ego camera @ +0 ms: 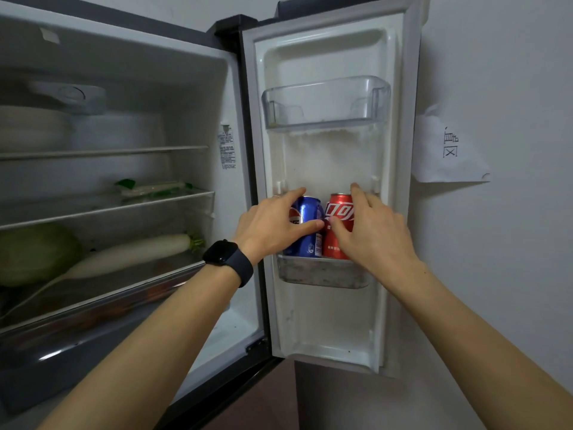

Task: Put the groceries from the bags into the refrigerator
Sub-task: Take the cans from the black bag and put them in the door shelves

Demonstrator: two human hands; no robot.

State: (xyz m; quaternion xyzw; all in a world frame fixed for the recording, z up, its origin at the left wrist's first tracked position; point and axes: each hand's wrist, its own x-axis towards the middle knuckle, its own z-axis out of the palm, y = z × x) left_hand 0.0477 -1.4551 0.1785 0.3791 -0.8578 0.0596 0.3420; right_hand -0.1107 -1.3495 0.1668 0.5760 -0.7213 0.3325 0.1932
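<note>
The refrigerator door (325,162) stands open in front of me. Two cans stand upright side by side in its lower door bin (322,273). My left hand (269,225), with a black watch on the wrist, wraps around the blue cola can (307,240). My right hand (372,231) grips the red cola can (339,212) from the right side. The two cans touch or nearly touch. No grocery bags are in view.
An empty clear upper door bin (325,102) hangs above the cans. Inside the fridge, a white radish (133,254) and a green cabbage (34,252) lie on the lower shelf, packaged greens (152,189) on the middle one. A paper note (449,150) hangs on the right wall.
</note>
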